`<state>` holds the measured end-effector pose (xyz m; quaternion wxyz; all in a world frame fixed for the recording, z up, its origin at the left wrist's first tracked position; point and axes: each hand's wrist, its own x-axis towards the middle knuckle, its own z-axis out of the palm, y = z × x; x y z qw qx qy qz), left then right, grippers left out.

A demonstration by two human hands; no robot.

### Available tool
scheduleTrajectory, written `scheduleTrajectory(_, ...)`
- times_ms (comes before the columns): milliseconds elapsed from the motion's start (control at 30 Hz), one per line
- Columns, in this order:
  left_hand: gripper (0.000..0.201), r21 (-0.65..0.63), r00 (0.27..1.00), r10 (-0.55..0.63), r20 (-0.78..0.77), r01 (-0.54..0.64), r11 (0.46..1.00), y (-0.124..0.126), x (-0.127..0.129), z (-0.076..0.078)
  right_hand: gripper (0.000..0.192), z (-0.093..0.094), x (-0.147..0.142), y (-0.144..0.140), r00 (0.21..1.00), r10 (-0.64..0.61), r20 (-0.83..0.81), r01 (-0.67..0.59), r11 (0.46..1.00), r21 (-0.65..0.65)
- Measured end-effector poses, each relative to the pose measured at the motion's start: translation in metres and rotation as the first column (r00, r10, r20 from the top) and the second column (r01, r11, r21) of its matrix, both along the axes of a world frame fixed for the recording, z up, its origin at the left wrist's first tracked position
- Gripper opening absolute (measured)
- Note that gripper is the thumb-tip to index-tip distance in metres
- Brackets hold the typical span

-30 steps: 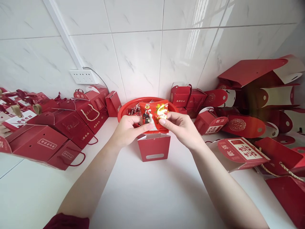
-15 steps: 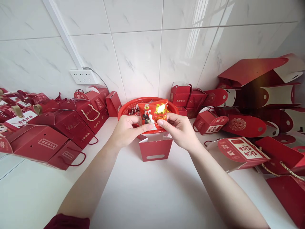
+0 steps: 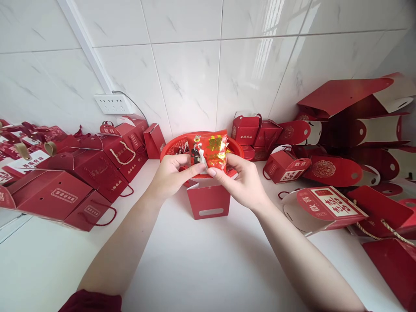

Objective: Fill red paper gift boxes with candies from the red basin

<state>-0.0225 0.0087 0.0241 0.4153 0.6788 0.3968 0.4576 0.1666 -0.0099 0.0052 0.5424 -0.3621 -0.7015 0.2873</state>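
A shiny red candy packet (image 3: 208,149) with gold print and a picture of a couple is held up between both hands. My left hand (image 3: 172,175) pinches its left side, thumb along the lower front. On the opposite side my right hand (image 3: 238,177) grips it the same way, and the two thumbs nearly meet. Just below stands a small red paper box (image 3: 209,201) with its top open and a white slot on the front; its inside is mostly hidden. Behind the packet, a red plastic basket (image 3: 169,148) holds wrapped sweets, partly covered by my hands.
Red gift boxes (image 3: 125,154) with rope handles line the left side. More boxes (image 3: 331,173), some lying with flaps open, are piled on the right. A white power strip (image 3: 113,104) is fixed to the tiled wall. The tabletop (image 3: 208,260) is white.
The packet has shifted slightly left and its face has turned a little in my fingers. Both hands moved with it, still gripping. The open box below sits marginally further left.
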Motion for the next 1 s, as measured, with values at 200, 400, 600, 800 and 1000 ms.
scheduleTrajectory(200, 0.018, 0.017, 0.996, -0.073, 0.044, 0.073, 0.997, -0.001, -0.001, 0.001, 0.026, 0.002, -0.001, -0.002, 0.975, 0.204, -0.084, -0.213, 0.971, -0.110)
scheduleTrajectory(400, 0.020, 0.009, 0.997, -0.067, 0.026, 0.067, 0.998, -0.006, 0.002, -0.002, 0.019, -0.003, -0.005, -0.002, 0.982, 0.172, -0.079, -0.178, 0.981, -0.077)
scheduleTrajectory(600, 0.016, 0.021, 0.994, -0.098, 0.048, 0.098, 0.995, -0.004, -0.001, -0.001, 0.026, -0.004, -0.006, -0.005, 0.994, 0.098, 0.040, -0.099, 0.995, 0.009)
scheduleTrajectory(800, 0.018, 0.089, 0.993, -0.120, 0.002, 0.119, 0.989, -0.002, -0.011, 0.003, 0.035, -0.004, -0.005, -0.010, 0.986, 0.097, 0.132, -0.098, 0.995, 0.003)
scheduleTrajectory(1000, 0.015, 0.120, 0.978, -0.119, -0.171, 0.140, 0.983, -0.011, -0.012, 0.012, 0.023, 0.000, -0.007, -0.013, 0.991, 0.114, -0.066, -0.112, 0.993, 0.037)
